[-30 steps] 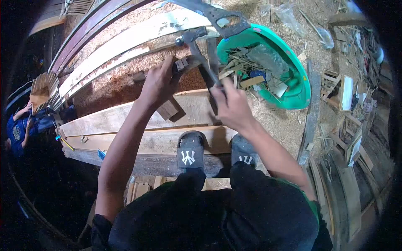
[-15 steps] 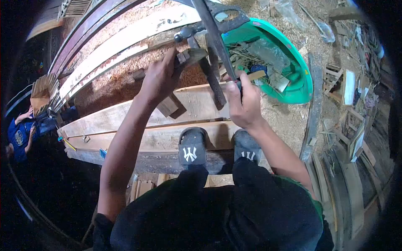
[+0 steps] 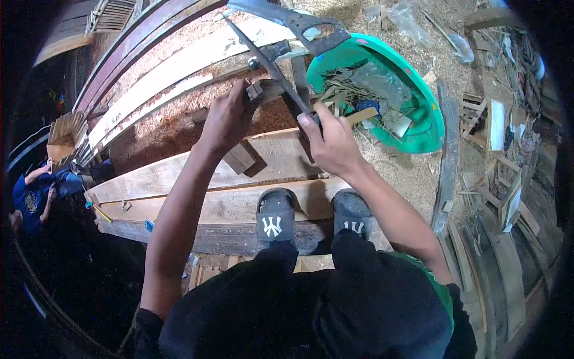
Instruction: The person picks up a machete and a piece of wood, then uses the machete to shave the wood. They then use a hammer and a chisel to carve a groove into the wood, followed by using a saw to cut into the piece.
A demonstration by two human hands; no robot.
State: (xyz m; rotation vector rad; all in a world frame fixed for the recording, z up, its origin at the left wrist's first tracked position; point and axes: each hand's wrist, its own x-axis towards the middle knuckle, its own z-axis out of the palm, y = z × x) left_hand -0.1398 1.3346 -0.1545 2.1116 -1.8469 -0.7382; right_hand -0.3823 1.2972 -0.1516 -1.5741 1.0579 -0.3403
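My left hand [image 3: 227, 119] is closed on a dark wooden piece [image 3: 267, 90] with a notched end, held above the sawdust. My right hand [image 3: 330, 140] grips the handle of a long dark blade [image 3: 263, 60], which points up and to the left and passes close beside the wooden piece. A handsaw [image 3: 299, 25] lies beyond the blade, and a hammer [image 3: 276, 51] is partly hidden behind it. Below my left hand, a small wooden block [image 3: 240, 158] rests on a pale plank [image 3: 179, 173].
A green basin [image 3: 427, 107] with wood scraps and plastic stands at the right. My sandalled feet are on the planks. Another person [image 3: 36, 194] is at the far left. Wooden frames [image 3: 508, 191] and long boards lie at the right edge.
The blade in my right hand has moved left and now tilts more to the left. My right hand has shifted left, while my left hand stays nearly in place.
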